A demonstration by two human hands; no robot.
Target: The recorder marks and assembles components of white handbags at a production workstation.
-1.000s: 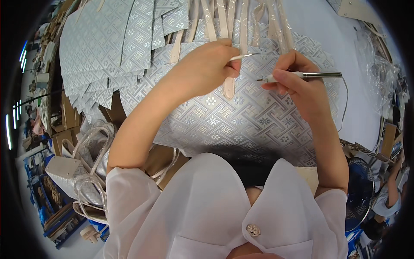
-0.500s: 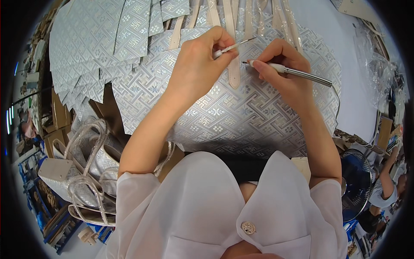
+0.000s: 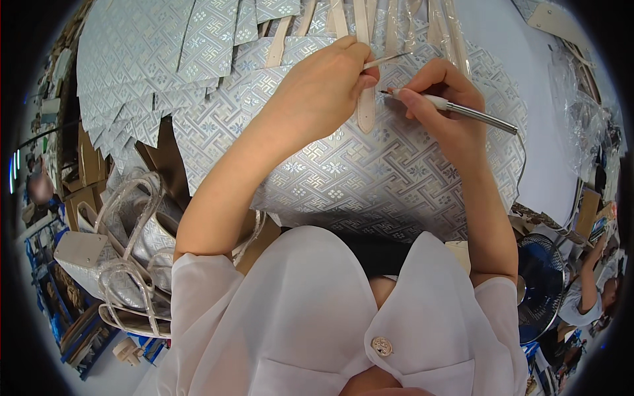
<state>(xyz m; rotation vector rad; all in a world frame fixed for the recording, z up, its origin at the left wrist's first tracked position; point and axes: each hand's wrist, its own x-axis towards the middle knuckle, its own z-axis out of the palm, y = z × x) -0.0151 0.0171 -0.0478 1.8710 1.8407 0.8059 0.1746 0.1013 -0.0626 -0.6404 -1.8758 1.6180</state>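
Remote view, my notes: left hand (image 3: 333,86), fingers pinching a slim white tool (image 3: 375,64) over a cream strap (image 3: 366,117). Strap lies on silver patterned material (image 3: 389,171). Right hand (image 3: 456,109) pinches a corded pen-shaped tool (image 3: 485,119), tip just right of the strap (white counter (image 3: 551,138) beyond, right).

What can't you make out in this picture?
- Head view: rear of thin tool, hidden by left hand.
- Head view: part of pen-like tool, covered by right hand.
- Head view: tops of pale straps, cut off by top edge.
- Head view: part of fan, hidden by right sleeve.
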